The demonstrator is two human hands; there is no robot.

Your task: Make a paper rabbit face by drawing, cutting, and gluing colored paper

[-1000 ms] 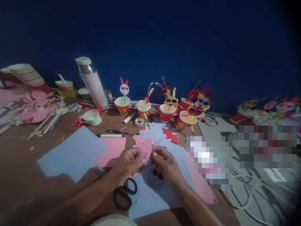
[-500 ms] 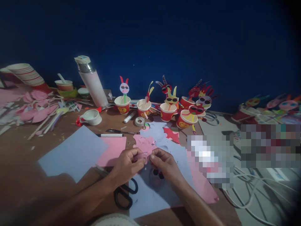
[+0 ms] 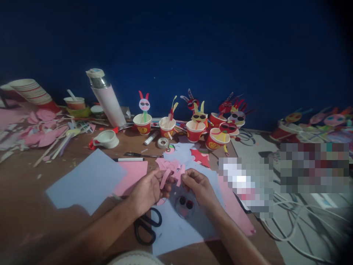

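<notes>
My left hand (image 3: 150, 189) has a pink paper strip (image 3: 165, 179) between its fingers. Just to the right, my right hand (image 3: 199, 187) pinches a second pink strip (image 3: 180, 175). Both hands are over a light blue sheet (image 3: 176, 235). Below them on that sheet lies a pale round face (image 3: 185, 207) with two dark eyes. Black-handled scissors (image 3: 145, 229) rest beside my left wrist, their blades partly hidden by my forearm. Pink scraps (image 3: 164, 163) lie behind my fingers.
Red paper cups (image 3: 142, 127) with paper faces on sticks stand along the back. A white thermos (image 3: 108, 105), a white mug (image 3: 107, 139), stacked cups (image 3: 33, 92) and pink scraps (image 3: 45, 129) are at the left. White cables (image 3: 292, 217) curl at the right. A tape roll (image 3: 163, 142) lies ahead.
My hands have moved slightly apart. The left one has turned its palm up, and two separate pink strips now show. The round face below is more uncovered.
</notes>
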